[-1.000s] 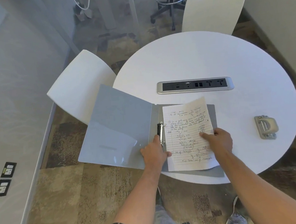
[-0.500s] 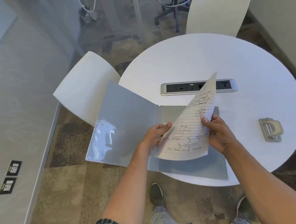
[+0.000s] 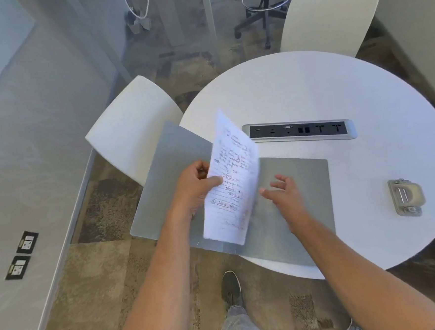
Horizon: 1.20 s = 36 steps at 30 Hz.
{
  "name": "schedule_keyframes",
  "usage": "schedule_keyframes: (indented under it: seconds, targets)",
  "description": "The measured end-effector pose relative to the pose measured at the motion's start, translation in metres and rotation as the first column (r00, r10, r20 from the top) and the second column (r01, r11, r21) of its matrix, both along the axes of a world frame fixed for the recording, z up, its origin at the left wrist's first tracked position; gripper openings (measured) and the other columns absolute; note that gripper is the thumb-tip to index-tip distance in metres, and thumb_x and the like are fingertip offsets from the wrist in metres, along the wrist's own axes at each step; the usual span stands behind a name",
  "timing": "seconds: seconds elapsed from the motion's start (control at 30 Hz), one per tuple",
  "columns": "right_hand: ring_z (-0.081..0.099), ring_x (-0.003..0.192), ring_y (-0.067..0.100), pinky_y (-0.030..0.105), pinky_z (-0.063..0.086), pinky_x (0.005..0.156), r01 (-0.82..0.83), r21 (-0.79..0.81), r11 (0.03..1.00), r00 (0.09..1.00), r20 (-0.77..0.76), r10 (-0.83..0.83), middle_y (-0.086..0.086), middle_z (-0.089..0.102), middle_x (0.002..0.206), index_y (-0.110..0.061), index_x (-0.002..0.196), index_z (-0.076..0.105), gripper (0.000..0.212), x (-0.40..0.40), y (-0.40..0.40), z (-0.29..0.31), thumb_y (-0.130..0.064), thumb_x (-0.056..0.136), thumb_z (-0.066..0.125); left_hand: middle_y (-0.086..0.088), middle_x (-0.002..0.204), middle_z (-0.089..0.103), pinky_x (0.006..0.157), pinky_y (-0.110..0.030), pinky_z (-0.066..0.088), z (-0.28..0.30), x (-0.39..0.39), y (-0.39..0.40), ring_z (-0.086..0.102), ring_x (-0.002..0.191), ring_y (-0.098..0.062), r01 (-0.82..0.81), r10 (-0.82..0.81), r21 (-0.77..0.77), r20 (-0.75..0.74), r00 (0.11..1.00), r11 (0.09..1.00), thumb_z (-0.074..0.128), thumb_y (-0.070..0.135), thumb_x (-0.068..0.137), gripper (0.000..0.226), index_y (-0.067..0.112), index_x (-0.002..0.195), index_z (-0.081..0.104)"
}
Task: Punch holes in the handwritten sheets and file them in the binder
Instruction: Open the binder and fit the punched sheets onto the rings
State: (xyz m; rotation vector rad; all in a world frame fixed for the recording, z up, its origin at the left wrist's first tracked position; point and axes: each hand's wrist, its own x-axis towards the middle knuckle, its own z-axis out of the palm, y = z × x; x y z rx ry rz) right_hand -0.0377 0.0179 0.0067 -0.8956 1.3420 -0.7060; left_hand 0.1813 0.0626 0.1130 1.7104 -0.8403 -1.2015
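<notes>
Left hand (image 3: 193, 184): thumb lies across the written face of the handwritten sheet (image 3: 234, 179), the other fingers behind the paper and hidden by it, so the sheet is pinched at its left edge. Right hand (image 3: 285, 192): fingers spread and loosely extended, holding nothing, poised just beside the sheet's right edge above the binder; contact with the paper cannot be confirmed.

The sheet stands nearly upright, raised off the binder (image 3: 297, 185) and bowed along its length. Lined paper, dark ink; the writing is motion-blurred and cannot be read. Whether holes are punched along its edge cannot be made out. Its lower portion and the left hand cover the binder's spine, so the ring or clip mechanism is not visible.

The binder lies open, grey. Its right cover rests flat on the round white table (image 3: 335, 92); its left cover overhangs the table edge toward a white chair (image 3: 131, 124). The near corner of the right cover is crossed by the right forearm.

A metal hole punch (image 3: 406, 196) sits on the table well to the right of the binder, apart from both hands. A recessed power strip (image 3: 299, 131) lies in the tabletop beyond the binder. A second white chair (image 3: 329, 12) stands at the far side, its top cut off by the frame. One shoe (image 3: 230, 287) shows on the carpet below.
</notes>
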Motion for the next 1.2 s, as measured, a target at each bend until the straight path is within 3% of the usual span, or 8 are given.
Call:
schedule_keyframes:
  seconds: [0.13,0.27,0.5,0.63,0.7,0.83,0.97,1.2]
  targets:
    - [0.072,0.111,0.03,0.04,0.057,0.086,-0.103,-0.025,0.994,0.977,0.183,0.106,0.007,0.074,0.123,-0.024,0.135,0.06,0.06,0.004,0.003,0.014,-0.047,0.081,0.076,0.011,0.068,0.052,0.06,-0.028,0.038,0.013,-0.033,-0.003,0.045,0.064,-0.014,0.125,-0.122,0.016,0.384,0.915,0.992,0.062,0.023,0.064,0.016,0.021,0.071,0.047]
    - [0.072,0.112,0.035,0.054,0.059,0.093,-0.244,-0.005,0.97,0.927,0.292,0.234,0.012,0.073,0.126,-0.022,0.134,0.066,0.062,0.001,0.003,0.025,-0.065,0.091,0.055,0.007,0.073,0.058,0.056,-0.028,0.04,0.008,-0.081,-0.005,0.056,0.068,-0.018,0.252,-0.312,0.185,0.513,0.8,0.95,0.061,0.023,0.077,0.016,0.022,0.077,0.045]
    - [0.069,0.118,0.032,0.057,0.052,0.103,-0.087,0.062,0.994,0.972,0.223,0.071,0.012,0.075,0.119,-0.023,0.123,0.073,0.056,-0.028,0.004,0.009,-0.058,0.08,0.071,0.005,0.091,0.067,0.073,-0.036,0.059,-0.033,-0.141,-0.006,0.065,0.081,-0.013,0.449,-0.516,0.255,0.444,0.733,0.856,0.068,0.033,0.083,0.024,0.022,0.103,0.061]
    - [0.075,0.105,0.024,0.042,0.058,0.086,0.051,0.064,0.997,0.997,0.057,-0.054,-0.002,0.081,0.105,-0.023,0.116,0.077,0.027,-0.045,0.003,-0.005,-0.019,0.092,0.068,0.01,0.108,0.063,0.084,-0.036,0.055,-0.054,-0.136,-0.009,0.064,0.097,-0.011,0.558,-0.628,0.289,0.311,0.714,0.778,0.072,0.041,0.081,0.03,0.025,0.104,0.062]
    - [0.077,0.099,0.023,0.039,0.06,0.084,0.086,0.066,0.994,0.996,-0.02,-0.085,-0.004,0.082,0.097,-0.02,0.111,0.078,0.023,-0.055,0.002,-0.016,-0.01,0.094,0.067,0.008,0.113,0.063,0.081,-0.033,0.055,-0.065,-0.127,-0.012,0.065,0.1,-0.01,0.525,-0.587,0.271,0.266,0.765,0.807,0.073,0.044,0.083,0.028,0.026,0.101,0.063]
    - [0.08,0.086,0.024,0.046,0.063,0.083,0.102,0.118,0.988,0.993,-0.066,-0.094,-0.002,0.082,0.092,-0.023,0.1,0.077,0.01,-0.072,-0.001,-0.027,-0.015,0.095,0.073,0.004,0.125,0.06,0.09,-0.035,0.053,-0.096,-0.094,-0.027,0.062,0.105,-0.015,0.218,-0.307,0.23,0.494,0.813,0.949,0.069,0.038,0.092,0.032,0.023,0.12,0.062]
    - [0.079,0.077,0.016,0.031,0.06,0.067,0.089,0.075,0.993,0.994,-0.076,-0.083,-0.006,0.081,0.087,-0.02,0.104,0.076,0.01,-0.082,-0.005,-0.027,-0.014,0.095,0.074,-0.003,0.12,0.064,0.081,-0.03,0.046,-0.117,-0.065,-0.043,0.062,0.11,-0.025,0.01,-0.165,0.263,0.575,0.801,0.965,0.068,0.028,0.092,0.032,0.01,0.119,0.063]
    - [0.077,0.085,0.024,0.035,0.061,0.075,0.101,0.079,0.992,0.981,-0.171,-0.086,0.002,0.079,0.096,-0.011,0.11,0.076,0.018,-0.097,-0.012,-0.041,-0.015,0.093,0.076,0.004,0.091,0.075,0.08,-0.031,0.058,-0.13,-0.06,-0.059,0.07,0.087,-0.019,-0.027,-0.109,0.305,0.42,0.901,0.952,0.075,0.021,0.086,0.008,0.016,0.092,0.077]
